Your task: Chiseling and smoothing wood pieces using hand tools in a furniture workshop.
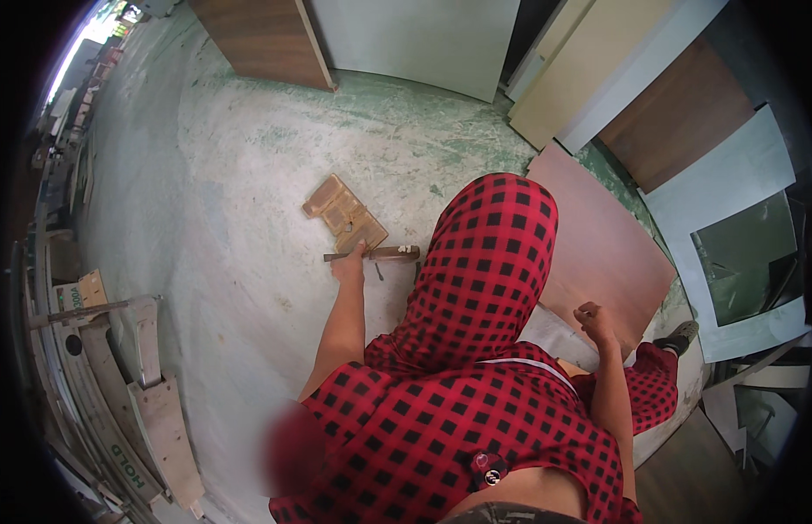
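My left hand (347, 265) is low over the floor, closed around the middle of a chisel-like tool (395, 252). Its flat dark blade sticks out to the left of the hand and its brown handle to the right. One fingertip reaches the lower corner of a flat, yellowish-brown, case-like piece (343, 212) with an uneven outline. A small dark, thin piece (379, 272) lies just below the handle. My right hand (595, 324) is curled into a fist above a brownish-pink panel (602, 253), with no thing showing in it.
Brown and pale boards (266, 44) stand along the far side. At right lean a cream board (589, 70) and a pale panel with a rectangular opening (720, 227). Long boards and metal strips (109, 393) are stacked at left. My bent knee (502, 218) rises between my hands.
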`<state>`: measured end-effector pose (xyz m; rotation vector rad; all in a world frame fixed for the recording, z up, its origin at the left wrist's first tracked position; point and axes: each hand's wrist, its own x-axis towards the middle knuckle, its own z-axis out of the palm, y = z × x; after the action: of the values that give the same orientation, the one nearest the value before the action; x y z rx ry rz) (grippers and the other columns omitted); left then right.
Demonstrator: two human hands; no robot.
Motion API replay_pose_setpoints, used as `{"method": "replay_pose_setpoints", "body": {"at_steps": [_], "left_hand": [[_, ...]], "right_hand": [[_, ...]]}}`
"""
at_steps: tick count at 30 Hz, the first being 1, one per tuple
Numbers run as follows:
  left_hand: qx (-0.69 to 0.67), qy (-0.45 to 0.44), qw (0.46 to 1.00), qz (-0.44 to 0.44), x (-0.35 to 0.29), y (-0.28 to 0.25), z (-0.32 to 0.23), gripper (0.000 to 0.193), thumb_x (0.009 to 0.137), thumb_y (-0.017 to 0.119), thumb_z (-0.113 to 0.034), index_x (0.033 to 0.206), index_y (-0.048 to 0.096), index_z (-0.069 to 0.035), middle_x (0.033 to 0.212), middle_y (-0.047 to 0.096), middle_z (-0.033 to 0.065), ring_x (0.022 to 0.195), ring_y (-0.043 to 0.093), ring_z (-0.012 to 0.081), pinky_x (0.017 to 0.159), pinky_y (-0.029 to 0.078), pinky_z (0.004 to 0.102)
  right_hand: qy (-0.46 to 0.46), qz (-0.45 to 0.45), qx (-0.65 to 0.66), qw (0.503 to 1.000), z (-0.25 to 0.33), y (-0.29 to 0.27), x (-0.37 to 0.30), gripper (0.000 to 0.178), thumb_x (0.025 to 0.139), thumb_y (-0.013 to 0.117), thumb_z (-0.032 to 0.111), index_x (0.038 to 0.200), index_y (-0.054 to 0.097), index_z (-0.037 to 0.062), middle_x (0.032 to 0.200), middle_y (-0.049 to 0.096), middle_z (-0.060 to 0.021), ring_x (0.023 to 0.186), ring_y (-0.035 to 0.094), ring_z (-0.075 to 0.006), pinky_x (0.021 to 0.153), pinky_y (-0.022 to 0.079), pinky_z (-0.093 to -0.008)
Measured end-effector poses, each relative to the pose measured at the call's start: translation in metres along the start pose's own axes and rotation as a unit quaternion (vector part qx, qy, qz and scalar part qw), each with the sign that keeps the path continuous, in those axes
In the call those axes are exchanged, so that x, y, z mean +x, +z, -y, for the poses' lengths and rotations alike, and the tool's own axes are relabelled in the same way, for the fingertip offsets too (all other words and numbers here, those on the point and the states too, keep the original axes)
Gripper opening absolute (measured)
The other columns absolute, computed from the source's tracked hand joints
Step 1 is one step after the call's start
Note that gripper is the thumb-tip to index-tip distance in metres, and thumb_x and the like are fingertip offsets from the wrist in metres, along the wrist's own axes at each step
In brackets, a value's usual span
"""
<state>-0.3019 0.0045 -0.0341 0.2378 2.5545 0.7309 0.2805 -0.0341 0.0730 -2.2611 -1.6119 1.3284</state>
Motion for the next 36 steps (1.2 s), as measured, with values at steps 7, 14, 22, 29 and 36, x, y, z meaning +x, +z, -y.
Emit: {"method": "replay_pose_setpoints", "body": {"at_steps": [7, 14, 22, 29, 36], "left_hand": [[-0.052, -0.040, 0.994, -0.084, 0.005, -0.002, 0.009, 0.072, 0.058, 0.086, -0.033, 0.108, 0.055, 0.007, 0.103, 0.061, 0.0210, 0.090, 0.061, 0.0295, 0.071, 0.050, 0.0395], [-0.393, -0.122, 0.873, 0.261, 0.000, -0.024, 0.003, 0.047, 0.065, 0.082, -0.026, 0.094, 0.053, -0.002, 0.070, 0.058, 0.0104, 0.045, 0.051, 0.0177, 0.034, 0.039, 0.0317], [-0.284, 0.079, 0.945, 0.143, -0.003, -0.044, -0.089, 0.027, 0.064, 0.076, -0.025, 0.075, 0.061, -0.006, 0.056, 0.050, 0.0010, 0.039, 0.041, 0.0109, 0.035, 0.031, 0.0268], [-0.240, 0.515, 0.815, 0.118, -0.088, -0.127, -0.266, 0.032, 0.079, 0.070, -0.012, 0.102, 0.061, 0.008, 0.093, 0.064, 0.0099, 0.079, 0.060, 0.0145, 0.069, 0.050, 0.0276], [-0.240, 0.691, 0.601, 0.323, -0.288, -0.146, -0.400, 0.029, 0.084, 0.065, -0.011, 0.108, 0.062, 0.004, 0.102, 0.064, 0.0065, 0.087, 0.059, 0.0111, 0.074, 0.048, 0.0253]], "right_hand": [[0.014, 0.019, -0.015, 1.000, 0.009, 0.006, -0.002, 0.036, 0.079, 0.067, 0.031, 0.097, 0.064, 0.0001, 0.084, 0.066, -0.0217, 0.080, 0.066, -0.0305, 0.071, 0.051, -0.0378], [0.017, 0.000, -0.002, 1.000, 0.010, 0.005, -0.007, 0.036, 0.079, 0.067, 0.031, 0.098, 0.065, 0.0009, 0.086, 0.066, -0.0216, 0.081, 0.065, -0.0305, 0.073, 0.050, -0.0382], [-0.004, -0.046, -0.039, 0.998, 0.014, -0.001, -0.005, 0.039, 0.079, 0.067, 0.032, 0.103, 0.063, 0.0022, 0.095, 0.065, -0.0225, 0.089, 0.064, -0.0318, 0.079, 0.049, -0.0401], [-0.037, -0.192, 0.091, 0.976, 0.052, -0.051, -0.026, 0.041, 0.080, 0.067, 0.032, 0.108, 0.062, 0.0023, 0.091, 0.066, -0.0209, 0.089, 0.064, -0.0298, 0.078, 0.050, -0.0384], [-0.155, -0.190, 0.239, 0.940, 0.108, -0.067, -0.056, 0.052, 0.075, 0.072, 0.032, 0.120, 0.057, 0.0082, 0.099, 0.062, -0.0157, 0.085, 0.061, -0.0262, 0.078, 0.049, -0.0367]]}}
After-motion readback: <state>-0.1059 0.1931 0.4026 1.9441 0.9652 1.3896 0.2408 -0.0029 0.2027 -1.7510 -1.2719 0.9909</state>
